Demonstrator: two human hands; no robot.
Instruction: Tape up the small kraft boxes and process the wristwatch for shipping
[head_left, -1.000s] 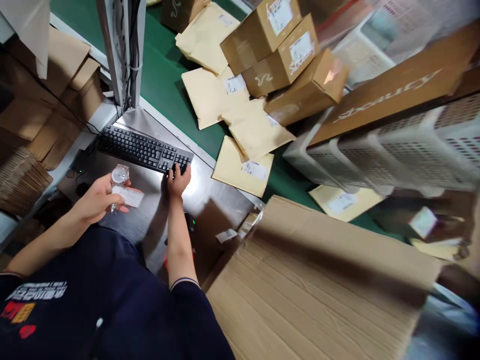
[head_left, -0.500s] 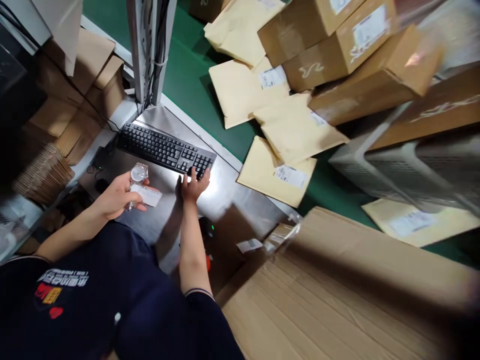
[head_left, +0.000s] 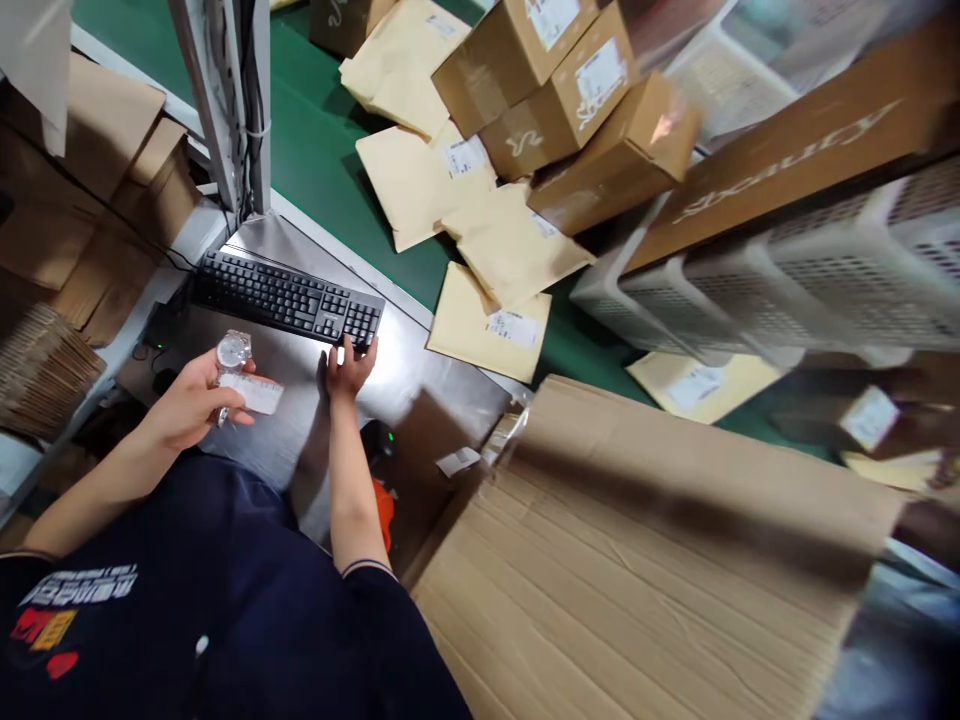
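My left hand (head_left: 187, 402) is closed round a silver wristwatch in clear wrap (head_left: 231, 352) with a white paper tag (head_left: 259, 393), held above the steel desk (head_left: 409, 385). My right hand (head_left: 346, 366) rests at the near right corner of a black keyboard (head_left: 281, 297), fingers spread and touching the number keys. The keyboard lies slantwise across the desk.
A green conveyor belt (head_left: 322, 150) beyond the desk carries several padded envelopes (head_left: 487, 325) and brown boxes (head_left: 611, 175). White plastic crates (head_left: 780, 290) lie at right. A big flat cardboard sheet (head_left: 637, 560) fills the lower right. Stacked cardboard (head_left: 90, 220) stands left, beside a metal post (head_left: 225, 100).
The view swung left and right between frames. My left hand keeps hold of the watch, and my right hand stays at the keyboard's right end.
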